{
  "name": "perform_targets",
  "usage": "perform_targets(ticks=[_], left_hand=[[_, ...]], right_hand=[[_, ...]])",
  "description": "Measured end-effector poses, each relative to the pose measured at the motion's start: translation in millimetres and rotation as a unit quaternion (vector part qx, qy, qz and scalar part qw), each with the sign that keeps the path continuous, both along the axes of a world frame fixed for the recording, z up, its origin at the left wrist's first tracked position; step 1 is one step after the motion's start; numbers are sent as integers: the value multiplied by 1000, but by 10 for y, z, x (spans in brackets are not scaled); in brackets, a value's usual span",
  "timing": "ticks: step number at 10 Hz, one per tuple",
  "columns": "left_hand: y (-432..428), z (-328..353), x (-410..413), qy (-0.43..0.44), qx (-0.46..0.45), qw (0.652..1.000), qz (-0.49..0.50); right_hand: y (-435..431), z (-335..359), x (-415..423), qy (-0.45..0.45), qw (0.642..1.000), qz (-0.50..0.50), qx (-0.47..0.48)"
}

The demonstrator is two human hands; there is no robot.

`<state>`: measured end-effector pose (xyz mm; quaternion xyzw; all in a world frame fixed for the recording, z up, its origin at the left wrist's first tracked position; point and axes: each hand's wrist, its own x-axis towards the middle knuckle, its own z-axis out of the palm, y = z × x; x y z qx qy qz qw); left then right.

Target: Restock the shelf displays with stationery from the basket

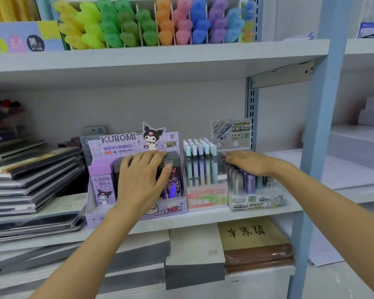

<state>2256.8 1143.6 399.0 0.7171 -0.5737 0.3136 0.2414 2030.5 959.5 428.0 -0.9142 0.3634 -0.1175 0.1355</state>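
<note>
A purple Kuromi display box stands on the middle shelf. My left hand lies flat on the dark lead-refill packs inside it, fingers spread. One purple pack stands at the box's left. To the right sits a Fruit Soda box of pastel pencils. Further right is a clear display of lead tubes with a grey card behind. My right hand rests on top of those tubes, fingers stretched leftward. The basket is not in view.
Stacked dark notebooks fill the shelf's left side. Coloured highlighters line the upper shelf. Paper pads and a brown book lie on the shelf below. A blue upright post bounds the bay on the right.
</note>
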Motion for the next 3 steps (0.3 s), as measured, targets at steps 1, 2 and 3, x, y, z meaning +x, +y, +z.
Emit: perform_targets(ticks=[1, 2, 3], left_hand=[[47, 24, 12, 17, 18, 1000, -9], [152, 78, -5, 43, 11, 997, -61], [494, -64, -13, 36, -59, 993, -96]], right_hand=[[65, 18, -39, -19, 1000, 12, -8], [138, 42, -127, -123, 991, -4, -46], [449, 93, -351, -328, 939, 25, -103]])
